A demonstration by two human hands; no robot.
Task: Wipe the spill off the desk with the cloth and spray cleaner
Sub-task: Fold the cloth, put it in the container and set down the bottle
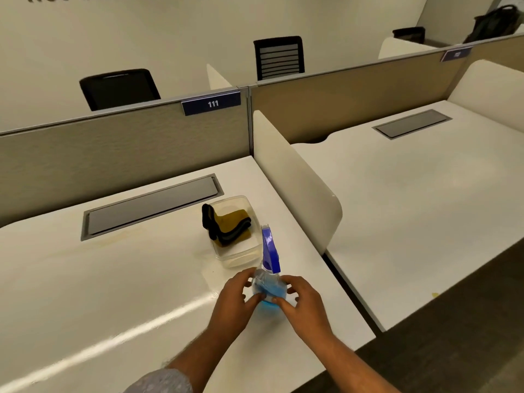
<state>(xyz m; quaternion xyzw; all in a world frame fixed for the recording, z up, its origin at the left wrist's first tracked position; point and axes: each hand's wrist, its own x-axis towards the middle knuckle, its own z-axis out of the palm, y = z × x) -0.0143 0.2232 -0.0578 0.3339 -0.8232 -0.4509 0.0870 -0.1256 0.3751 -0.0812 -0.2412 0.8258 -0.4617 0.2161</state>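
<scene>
A clear spray bottle [268,282] with blue liquid and a blue trigger head stands upright on the white desk [113,293]. My left hand [235,299] and my right hand [304,302] both wrap around its lower body from either side. Just behind the bottle sits a clear plastic tub [241,258] holding a folded cloth [226,224], black and mustard yellow. A faint yellowish spill stain [113,239] runs along the desk near the grey cable hatch.
A grey cable hatch [153,205] is set into the desk at the back. A white rounded divider [297,182] separates this desk from the neighbouring desk [411,194] on the right. Fabric partition with label 111 [211,103] behind; black chairs [279,56] beyond.
</scene>
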